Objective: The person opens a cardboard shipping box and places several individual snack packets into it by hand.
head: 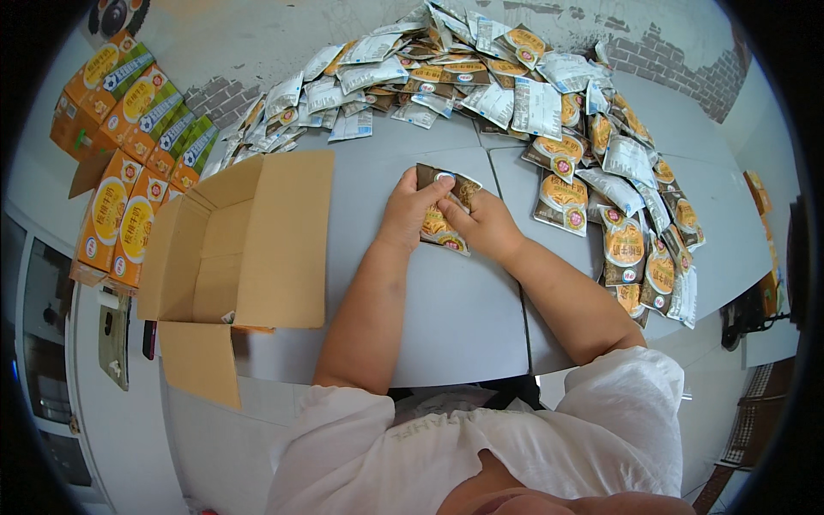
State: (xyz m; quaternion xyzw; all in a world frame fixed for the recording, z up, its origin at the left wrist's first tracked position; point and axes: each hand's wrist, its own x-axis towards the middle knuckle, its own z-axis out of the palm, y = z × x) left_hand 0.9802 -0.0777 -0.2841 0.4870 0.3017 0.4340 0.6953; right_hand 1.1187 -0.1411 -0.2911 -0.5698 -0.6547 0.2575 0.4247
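Observation:
Between my two hands is a brown and orange drink pouch [444,222], held above the grey table [463,302]. My left hand [407,209] grips its left edge, with the thumb across the printed front. On its right side my right hand [492,222] closes around it, thumb also on the front. Both hands hide part of the pouch, and whether more pouches lie behind it cannot be seen. To the left, a cardboard box [283,244] lies with its flaps spread and its inside facing up; its visible inner walls are bare.
Loose pouches [537,106] form a curved heap along the table's back and right side, some with white backs up. Orange printed cartons [119,212] stand beyond the box at left, with more cartons [132,103] behind. A dark phone-like object [149,340] lies near the left edge.

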